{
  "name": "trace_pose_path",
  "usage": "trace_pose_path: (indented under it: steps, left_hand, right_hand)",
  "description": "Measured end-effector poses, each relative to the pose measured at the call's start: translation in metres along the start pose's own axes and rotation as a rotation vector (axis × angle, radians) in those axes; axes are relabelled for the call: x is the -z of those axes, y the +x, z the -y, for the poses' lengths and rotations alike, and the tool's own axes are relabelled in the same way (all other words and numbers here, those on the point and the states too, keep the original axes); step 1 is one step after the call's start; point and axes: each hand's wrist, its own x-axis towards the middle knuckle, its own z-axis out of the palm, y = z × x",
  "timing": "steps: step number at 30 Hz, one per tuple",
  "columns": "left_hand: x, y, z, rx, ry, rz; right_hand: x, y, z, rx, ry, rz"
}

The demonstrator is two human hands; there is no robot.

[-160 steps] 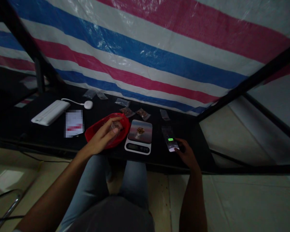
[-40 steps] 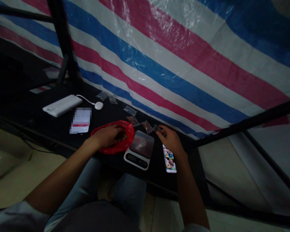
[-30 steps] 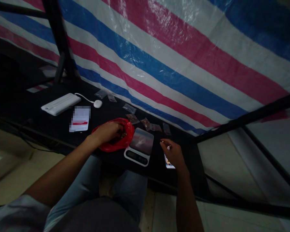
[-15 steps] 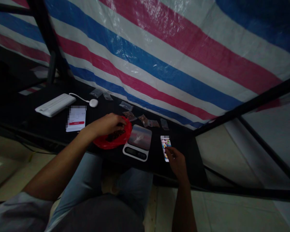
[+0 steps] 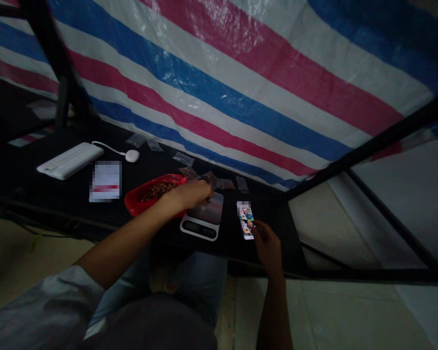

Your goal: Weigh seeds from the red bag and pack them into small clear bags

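My left hand (image 5: 190,194) is closed in a pinch over the far left corner of the small kitchen scale (image 5: 201,219); what it holds is hidden. Just to its left lies the red bag (image 5: 136,200) with brown pieces showing inside. My right hand (image 5: 264,241) rests at the near end of a lit phone (image 5: 246,219) lying flat on the black table (image 5: 58,194), its thumb touching the screen. Several small clear packets (image 5: 219,183) lie in a row behind the scale.
A white power bank (image 5: 69,160) with a cable and round white plug (image 5: 132,155) lies at the left. A white card (image 5: 105,181) lies beside the red bag. A striped tarp (image 5: 241,82) hangs behind the table. Black frame bars (image 5: 368,146) run at the right.
My left hand has left the red bag and moved right over the scale. My right hand has gone from the packets back to the phone.
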Motion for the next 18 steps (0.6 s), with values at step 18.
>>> trace_pose_path:
  steps: [18]
  left_hand:
    - [0.028,-0.049,0.026,0.154,0.011,-0.113]
  right_hand:
    - [-0.001,-0.006,-0.005,-0.004,0.009,-0.048]
